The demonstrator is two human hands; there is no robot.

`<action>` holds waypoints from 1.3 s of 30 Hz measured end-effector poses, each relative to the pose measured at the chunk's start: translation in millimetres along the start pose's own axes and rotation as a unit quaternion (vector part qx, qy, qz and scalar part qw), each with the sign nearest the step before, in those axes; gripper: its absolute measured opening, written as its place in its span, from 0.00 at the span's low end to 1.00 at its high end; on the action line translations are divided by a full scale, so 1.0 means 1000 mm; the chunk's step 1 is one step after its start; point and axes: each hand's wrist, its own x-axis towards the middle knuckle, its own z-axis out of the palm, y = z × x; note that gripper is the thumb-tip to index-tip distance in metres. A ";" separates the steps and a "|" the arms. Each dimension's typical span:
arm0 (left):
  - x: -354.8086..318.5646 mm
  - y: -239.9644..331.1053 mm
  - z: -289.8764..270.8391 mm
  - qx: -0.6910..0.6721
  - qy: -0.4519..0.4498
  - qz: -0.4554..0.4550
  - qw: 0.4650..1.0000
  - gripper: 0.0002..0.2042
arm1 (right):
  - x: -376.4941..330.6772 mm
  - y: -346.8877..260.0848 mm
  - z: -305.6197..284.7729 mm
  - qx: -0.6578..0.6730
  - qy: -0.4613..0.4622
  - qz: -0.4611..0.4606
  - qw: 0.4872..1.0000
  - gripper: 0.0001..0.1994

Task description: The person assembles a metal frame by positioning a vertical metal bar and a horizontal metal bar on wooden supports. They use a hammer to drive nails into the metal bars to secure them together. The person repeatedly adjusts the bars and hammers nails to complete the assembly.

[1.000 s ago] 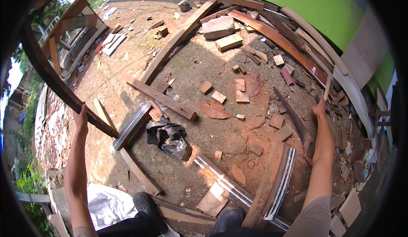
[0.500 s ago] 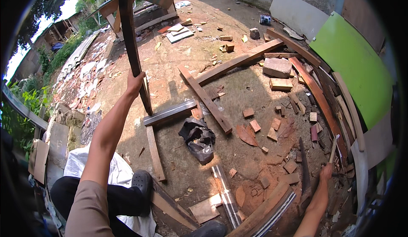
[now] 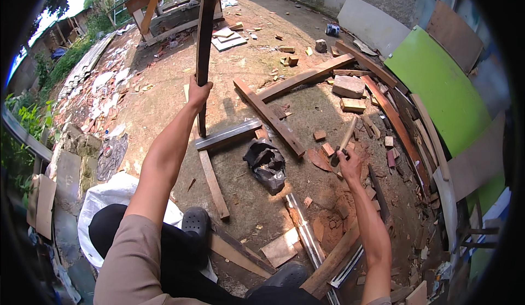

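Note:
My left hand (image 3: 201,93) is wrapped around a long dark wooden beam (image 3: 205,37), held nearly upright. The beam's lower end meets the left end of a short wooden block (image 3: 229,134) on the ground. My right hand (image 3: 350,165) grips a hammer (image 3: 348,134) close to its dark head, with the pale wooden handle pointing up and away. Left of that hand lies a crumpled black plastic bag (image 3: 266,168). A narrow plank (image 3: 213,187) runs from the block toward my shoe.
Two beams (image 3: 270,120) (image 3: 306,78) lie joined or touching ahead. Wood offcuts and a pale brick (image 3: 349,86) are scattered at the right. A green panel (image 3: 443,91) leans along the right side. Beside my leg is a white sack (image 3: 104,201).
My right hand has come up and inward from the lower right, bringing the hammer with it. The upright beam and my left hand appear farther right as the view shifts.

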 end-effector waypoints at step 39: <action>0.000 0.018 -0.033 0.155 -0.025 -0.032 0.987 0.31 | -0.088 -0.287 0.317 0.009 -0.236 0.282 0.930 0.23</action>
